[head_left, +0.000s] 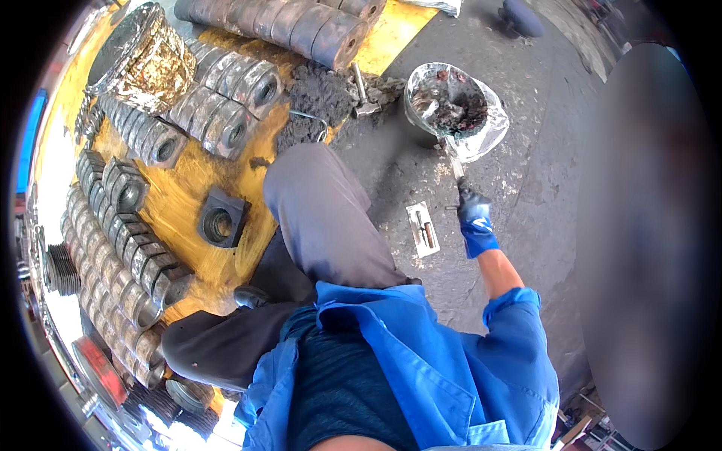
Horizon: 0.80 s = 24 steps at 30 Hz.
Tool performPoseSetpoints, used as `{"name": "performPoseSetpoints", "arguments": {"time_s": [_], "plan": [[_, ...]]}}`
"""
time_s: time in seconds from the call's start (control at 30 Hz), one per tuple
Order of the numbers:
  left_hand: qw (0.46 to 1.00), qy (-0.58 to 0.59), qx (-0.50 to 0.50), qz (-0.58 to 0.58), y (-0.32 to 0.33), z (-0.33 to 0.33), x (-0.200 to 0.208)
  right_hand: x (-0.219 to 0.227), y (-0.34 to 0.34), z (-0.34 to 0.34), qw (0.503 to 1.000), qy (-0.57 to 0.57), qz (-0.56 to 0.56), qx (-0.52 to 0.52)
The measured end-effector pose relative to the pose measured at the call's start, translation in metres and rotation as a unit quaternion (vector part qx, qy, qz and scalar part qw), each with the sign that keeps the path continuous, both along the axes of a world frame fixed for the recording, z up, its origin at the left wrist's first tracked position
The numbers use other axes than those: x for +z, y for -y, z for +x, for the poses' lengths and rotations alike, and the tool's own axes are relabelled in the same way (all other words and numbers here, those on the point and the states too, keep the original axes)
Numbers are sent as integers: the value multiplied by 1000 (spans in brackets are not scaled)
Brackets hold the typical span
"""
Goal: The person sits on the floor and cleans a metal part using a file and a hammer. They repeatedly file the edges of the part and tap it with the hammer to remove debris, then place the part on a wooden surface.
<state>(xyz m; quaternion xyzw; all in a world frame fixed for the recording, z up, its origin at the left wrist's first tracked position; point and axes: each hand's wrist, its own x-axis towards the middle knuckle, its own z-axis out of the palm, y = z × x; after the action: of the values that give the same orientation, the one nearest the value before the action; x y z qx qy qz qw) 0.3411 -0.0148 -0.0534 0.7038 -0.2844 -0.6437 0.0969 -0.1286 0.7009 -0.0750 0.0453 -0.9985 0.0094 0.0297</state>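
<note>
My right hand (475, 218), in a blue and dark glove, is closed round the dark handle of a tool with a flat, pale blade (456, 162). The blade's far end reaches the near rim of a bucket (408, 94) lined with clear plastic, which holds dark, lumpy, wet-looking stuff (459, 105). Just left of the glove, a small white card or packet (415, 242) with a brown-handled item on it lies on the floor. My left hand does not show. A dark square block (220, 218) with a round hole sits left of my knee.
Rows of dark metal blocks with bores (218, 124) fill the yellow surface at left. A foil-wrapped tub (147, 71) stands on some. Long dark cylinders (278, 26) lie at the back. A hammer (367, 105) rests by a dark heap (316, 90). A blurred dark shape (639, 240) blocks the right.
</note>
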Motion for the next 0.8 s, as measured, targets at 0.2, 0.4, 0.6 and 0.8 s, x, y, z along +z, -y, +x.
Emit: {"name": "performPoseSetpoints", "arguments": {"time_s": [0.2, 0.4, 0.6, 0.8], "plan": [[999, 11, 51, -11, -14, 62, 13, 19, 3, -27, 757, 116, -611, -202], [993, 18, 107, -56, -9, 118, 51, -36, -32, -78, 289, 175, -909, -244], [973, 84, 196, -86, -7, 200, 42, -98, -61, -34, 303, 94, -901, -295], [950, 128, 264, -105, 14, 278, 27, -50, -80, 32, 345, 137, -889, -269]]}}
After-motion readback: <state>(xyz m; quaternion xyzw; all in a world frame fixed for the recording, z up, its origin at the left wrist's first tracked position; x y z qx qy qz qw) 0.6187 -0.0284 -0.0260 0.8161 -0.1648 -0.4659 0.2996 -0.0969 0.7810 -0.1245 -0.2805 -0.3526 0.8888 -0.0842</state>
